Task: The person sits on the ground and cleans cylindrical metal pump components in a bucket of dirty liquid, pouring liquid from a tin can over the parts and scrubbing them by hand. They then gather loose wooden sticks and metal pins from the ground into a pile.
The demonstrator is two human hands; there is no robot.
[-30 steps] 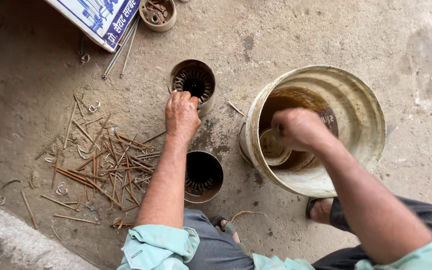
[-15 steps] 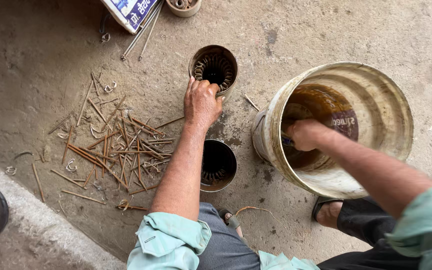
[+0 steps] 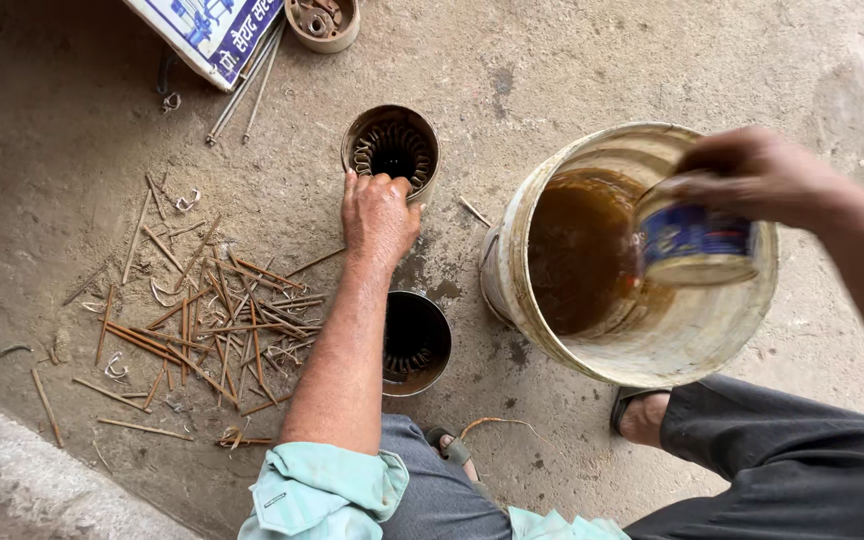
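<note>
My left hand (image 3: 377, 215) rests on the near rim of a round metal stator-like cylinder (image 3: 392, 148) with copper windings inside, standing on the concrete floor. My right hand (image 3: 757, 175) holds a small blue-labelled tin can (image 3: 692, 245) tilted above a large stained white bucket (image 3: 552, 345) of dark brown liquid (image 3: 577, 250). A second, similar cylinder (image 3: 414, 342) stands just right of my left forearm.
Scattered brown sticks and wire bits (image 3: 207, 315) lie left of my arm. A blue-and-white board (image 3: 207, 30), thin metal rods (image 3: 247, 85) and a small round container (image 3: 322, 20) sit at the top. My sandalled foot (image 3: 642, 415) is beside the bucket.
My right hand has come up out of the bucket, lifting the blue can from the liquid. My left hand stays on the upper cylinder's rim.
</note>
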